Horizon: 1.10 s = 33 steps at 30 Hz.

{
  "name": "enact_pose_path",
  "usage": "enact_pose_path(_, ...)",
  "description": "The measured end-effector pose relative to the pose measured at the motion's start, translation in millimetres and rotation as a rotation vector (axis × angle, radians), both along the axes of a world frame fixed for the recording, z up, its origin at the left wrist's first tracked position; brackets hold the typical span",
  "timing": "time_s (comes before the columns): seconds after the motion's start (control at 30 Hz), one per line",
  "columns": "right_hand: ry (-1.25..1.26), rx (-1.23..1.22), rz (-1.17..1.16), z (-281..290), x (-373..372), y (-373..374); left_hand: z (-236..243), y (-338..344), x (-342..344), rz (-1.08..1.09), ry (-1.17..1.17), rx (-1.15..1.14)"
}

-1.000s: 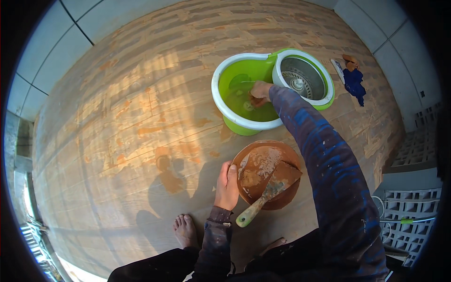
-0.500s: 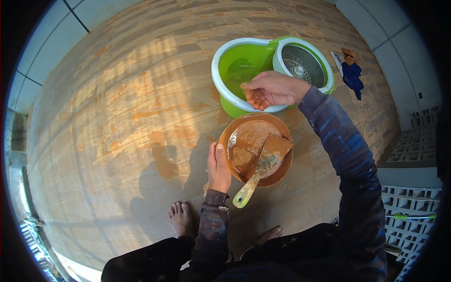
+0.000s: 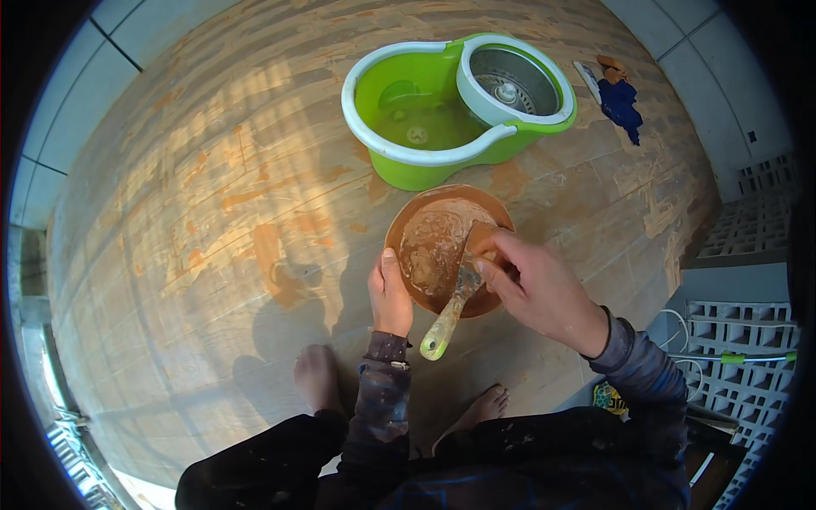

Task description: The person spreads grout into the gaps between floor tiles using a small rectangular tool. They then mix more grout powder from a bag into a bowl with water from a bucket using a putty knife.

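A round orange-brown bowl (image 3: 396, 242) holds a wet, lumpy brown mix. My left hand (image 3: 390, 296) grips its left rim, thumb on top and fingers out of sight beneath. Across the bowl's right side lies a putty knife (image 3: 448, 316), its stained handle jutting over the near rim. The fingers of my right hand (image 3: 537, 285) are closed at the blade, partly covering it. Beyond the bowl stands a green mop bucket (image 3: 408, 174) with a white rim, cloudy water inside and a metal spin basket (image 3: 514, 81) on its right.
The wood-look floor (image 3: 170, 323) carries smears of brown paste. A dark blue cloth (image 3: 620, 106) lies at the far right near the tiled wall (image 3: 714, 93). White lattice blocks (image 3: 739, 340) stand to my right. My bare feet (image 3: 316, 378) are just this side of the bowl.
My right hand has come from over the bucket down to the putty knife blade. The mix, which had a dry-looking clump, now looks wetter. The view has shifted, so the bucket is fully visible.
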State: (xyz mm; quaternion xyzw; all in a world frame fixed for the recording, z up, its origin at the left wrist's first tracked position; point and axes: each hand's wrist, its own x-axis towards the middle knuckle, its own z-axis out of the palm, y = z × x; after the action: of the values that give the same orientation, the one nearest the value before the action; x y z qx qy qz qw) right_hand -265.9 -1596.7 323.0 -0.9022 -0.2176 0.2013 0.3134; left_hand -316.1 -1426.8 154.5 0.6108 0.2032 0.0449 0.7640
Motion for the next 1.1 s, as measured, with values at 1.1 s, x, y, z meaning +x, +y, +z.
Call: enact_pose_path(1.1,-0.165,-0.111,-0.299,-55.5,-122.2,-135.8,-62.4,-124.3,-32.1,-0.056,0.009,-0.091)
